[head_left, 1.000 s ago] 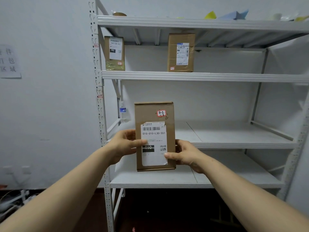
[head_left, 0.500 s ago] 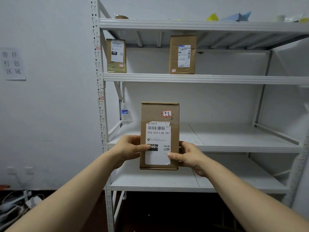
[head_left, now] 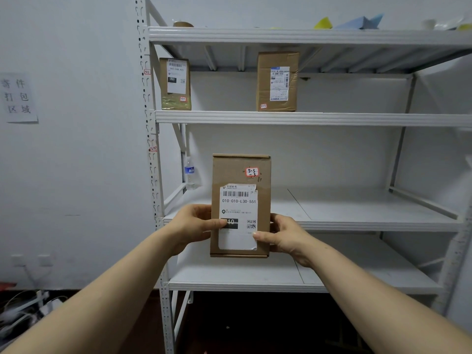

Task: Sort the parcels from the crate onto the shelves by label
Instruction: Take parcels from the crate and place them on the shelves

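We face the white rack [head_left: 154, 180], with four shelves in view. A taped parcel [head_left: 175, 103] and a taller parcel [head_left: 277, 60] already stand on the upper shelf [head_left: 332, 118], well apart.

Step in hand, we judge: reading the label before placing. The held parcel [head_left: 240, 169] is upright in the air in front of the rack, seen between the middle shelf [head_left: 370, 224] and the lower shelf [head_left: 242, 286], touching neither as far as we can tell. The left hand [head_left: 190, 226] grips its left edge, thumb across the front. The right hand [head_left: 287, 237] grips the right edge, thumb on the label's corner.

It is brown cardboard, rigid-looking, top flap closed. Its white shipping label [head_left: 238, 238] reads 010-010-L30-551. A small red-bordered sticker [head_left: 252, 172] reads 3-3-3, handwritten.

Next move likely calls for matching that code to the red tags [head_left: 153, 149] on the upright, then standing the box label-out.
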`<state>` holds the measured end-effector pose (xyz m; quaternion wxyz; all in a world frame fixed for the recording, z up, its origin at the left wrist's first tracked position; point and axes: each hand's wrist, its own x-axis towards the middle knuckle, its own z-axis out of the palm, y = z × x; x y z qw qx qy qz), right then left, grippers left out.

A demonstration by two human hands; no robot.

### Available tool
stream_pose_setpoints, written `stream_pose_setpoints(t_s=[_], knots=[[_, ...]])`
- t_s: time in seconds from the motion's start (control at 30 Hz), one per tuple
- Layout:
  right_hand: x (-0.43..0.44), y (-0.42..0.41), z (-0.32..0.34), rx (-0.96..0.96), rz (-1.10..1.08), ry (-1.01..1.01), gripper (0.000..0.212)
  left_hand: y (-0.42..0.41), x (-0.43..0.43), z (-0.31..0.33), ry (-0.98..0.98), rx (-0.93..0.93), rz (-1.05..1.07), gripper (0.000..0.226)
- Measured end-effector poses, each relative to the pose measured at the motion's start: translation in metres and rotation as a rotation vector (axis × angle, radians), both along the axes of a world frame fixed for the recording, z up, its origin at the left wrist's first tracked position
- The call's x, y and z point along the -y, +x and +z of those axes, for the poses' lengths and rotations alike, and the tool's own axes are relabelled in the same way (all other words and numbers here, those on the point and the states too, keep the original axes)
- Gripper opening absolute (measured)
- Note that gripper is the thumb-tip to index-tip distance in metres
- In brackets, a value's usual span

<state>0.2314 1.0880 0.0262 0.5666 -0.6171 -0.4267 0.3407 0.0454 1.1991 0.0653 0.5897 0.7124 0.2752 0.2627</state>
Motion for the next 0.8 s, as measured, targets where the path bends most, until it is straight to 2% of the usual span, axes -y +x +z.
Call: stream_pose_setpoints(t_s=[0.3,0.43,0.47,0.57,0.63,0.8], knots=[[0.000,0.007,-0.001,0.007,-0.022,0.001,0.046,0.007,0.000,0.000,-0.005,0.011,-0.003,0.027],[-0.003,0.018,-0.003,0.005,-0.065,0.015,0.070,0.010,-0.009,-0.003,-0.017,0.039,0.020,0.031],[-0.003,0.020,-0.004,0.016,-0.063,0.023,0.068,0.011,-0.012,-0.003,-0.027,0.047,0.027,0.033],[-0.005,0.023,-0.008,0.015,-0.034,0.039,0.046,0.016,-0.014,-0.007,-0.043,0.058,0.032,0.033],[-0.006,0.024,-0.012,0.015,-0.032,0.035,0.041,0.020,-0.012,-0.012,-0.038,0.067,0.041,0.032],[-0.016,0.030,-0.047,-0.028,-0.072,-0.042,0.048,0.030,-0.009,-0.049,0.007,0.032,0.123,0.035]])
